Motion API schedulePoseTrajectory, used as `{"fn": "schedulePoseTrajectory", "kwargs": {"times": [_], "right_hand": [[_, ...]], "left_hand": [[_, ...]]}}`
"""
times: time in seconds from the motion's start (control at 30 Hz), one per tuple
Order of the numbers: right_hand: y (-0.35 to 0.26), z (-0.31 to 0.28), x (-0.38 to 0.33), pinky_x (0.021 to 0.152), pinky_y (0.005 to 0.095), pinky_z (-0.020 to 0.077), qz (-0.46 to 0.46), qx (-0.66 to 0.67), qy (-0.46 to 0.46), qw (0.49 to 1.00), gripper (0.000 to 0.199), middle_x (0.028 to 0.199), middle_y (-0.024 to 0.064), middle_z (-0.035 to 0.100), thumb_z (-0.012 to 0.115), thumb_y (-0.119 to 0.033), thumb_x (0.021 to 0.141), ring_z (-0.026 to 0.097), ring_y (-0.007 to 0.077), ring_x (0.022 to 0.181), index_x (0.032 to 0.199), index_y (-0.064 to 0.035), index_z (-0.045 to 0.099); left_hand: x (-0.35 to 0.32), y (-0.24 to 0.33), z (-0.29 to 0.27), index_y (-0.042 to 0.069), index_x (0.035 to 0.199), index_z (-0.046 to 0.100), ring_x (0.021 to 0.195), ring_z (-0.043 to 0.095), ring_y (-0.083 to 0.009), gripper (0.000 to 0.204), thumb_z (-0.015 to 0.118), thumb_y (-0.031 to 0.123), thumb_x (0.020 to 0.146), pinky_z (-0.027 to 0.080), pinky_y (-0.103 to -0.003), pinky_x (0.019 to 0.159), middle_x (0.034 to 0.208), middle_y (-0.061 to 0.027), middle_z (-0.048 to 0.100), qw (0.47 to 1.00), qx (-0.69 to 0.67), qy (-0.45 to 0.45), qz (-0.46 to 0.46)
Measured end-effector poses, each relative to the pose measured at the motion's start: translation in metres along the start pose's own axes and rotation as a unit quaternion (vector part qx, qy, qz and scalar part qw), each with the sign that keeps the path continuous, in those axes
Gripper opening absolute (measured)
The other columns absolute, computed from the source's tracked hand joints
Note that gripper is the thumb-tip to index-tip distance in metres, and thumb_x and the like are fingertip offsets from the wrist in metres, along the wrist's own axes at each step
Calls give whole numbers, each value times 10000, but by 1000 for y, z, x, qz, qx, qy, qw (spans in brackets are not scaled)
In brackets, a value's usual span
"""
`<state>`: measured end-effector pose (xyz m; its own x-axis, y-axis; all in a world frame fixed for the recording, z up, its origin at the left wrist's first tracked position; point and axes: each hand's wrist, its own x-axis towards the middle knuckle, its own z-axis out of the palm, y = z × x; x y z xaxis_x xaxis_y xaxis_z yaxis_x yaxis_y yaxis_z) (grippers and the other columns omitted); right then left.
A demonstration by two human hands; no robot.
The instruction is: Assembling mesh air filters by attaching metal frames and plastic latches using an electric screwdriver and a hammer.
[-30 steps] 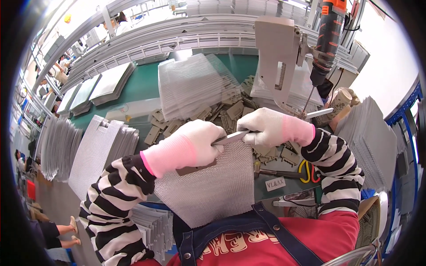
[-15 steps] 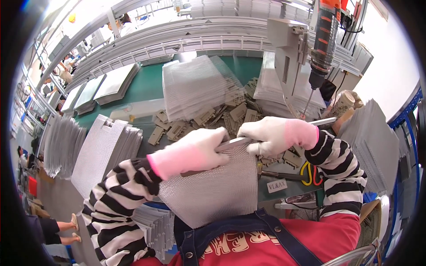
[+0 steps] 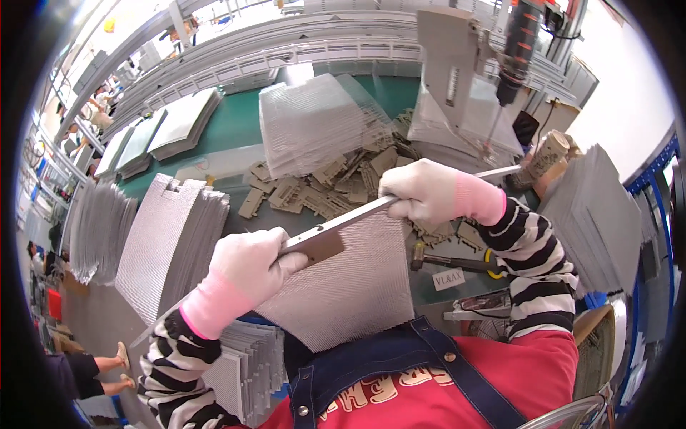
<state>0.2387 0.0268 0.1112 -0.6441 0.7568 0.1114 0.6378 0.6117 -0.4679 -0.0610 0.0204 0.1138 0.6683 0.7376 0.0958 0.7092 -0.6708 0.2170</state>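
A long, narrow silver metal bar [image 3: 357,216] slants across in front of me, its right end higher. My left hand [image 3: 246,268], in a white glove with a pink cuff, is closed around its left part. My right hand [image 3: 425,191], gloved the same way, grips it further right. A flat brownish plate [image 3: 325,247] juts from the bar's lower side beside my left fingers. Below the bar, a silver mesh panel [image 3: 350,293] leans toward my lap. Whether the panel touches the bar, I cannot tell.
Beyond my hands lies a heap of beige slotted pieces [image 3: 314,199]. Mesh sheets [image 3: 307,121] stack behind it, with more panels [image 3: 161,243] at left and grey sheets [image 3: 597,214] at right. A power screwdriver [image 3: 518,57] hangs at upper right. A hammer-like tool [image 3: 450,262] lies near my right forearm.
My hands have moved apart: the left slid down and left, the right rose slightly. The bar now tilts more steeply and stands clear of the panel's upper part, with its brownish plate more exposed.
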Motion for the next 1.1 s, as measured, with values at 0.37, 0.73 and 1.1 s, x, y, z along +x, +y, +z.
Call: {"fn": "schedulePoseTrajectory", "kwargs": {"times": [0.37, 0.73, 1.1], "right_hand": [[-48, 115, -67, 644, 302, 447, 194, 265, 331, 885, 162, 716, 117, 554, 526, -102, 860, 537, 170, 665, 953, 31, 517], [-53, 156, -89, 661, 281, 445, 231, 309, 334, 860, 147, 765, 78, 567, 503, -73, 837, 515, 133, 711, 938, 33, 505], [-46, 161, -109, 791, 241, 400, 223, 477, 355, 773, 272, 941, 28, 569, 525, -202, 904, 492, 92, 844, 1057, 24, 521]], "left_hand": [[-22, 16, 7, 31, 736, 634, 556, 615, -271, 319, 751, 324, 692, 469, -319, 522, 592, -124, 591, 988, -95, 100, -64], [0, 7, -27, 15, 795, 653, 615, 620, -311, 366, 679, 379, 760, 478, -369, 589, 647, -187, 598, 992, -96, 56, -64], [-48, -25, -54, -39, 875, 652, 678, 512, -71, 262, 693, 195, 764, 416, -232, 630, 730, -1, 586, 908, -342, -14, -240]]}}
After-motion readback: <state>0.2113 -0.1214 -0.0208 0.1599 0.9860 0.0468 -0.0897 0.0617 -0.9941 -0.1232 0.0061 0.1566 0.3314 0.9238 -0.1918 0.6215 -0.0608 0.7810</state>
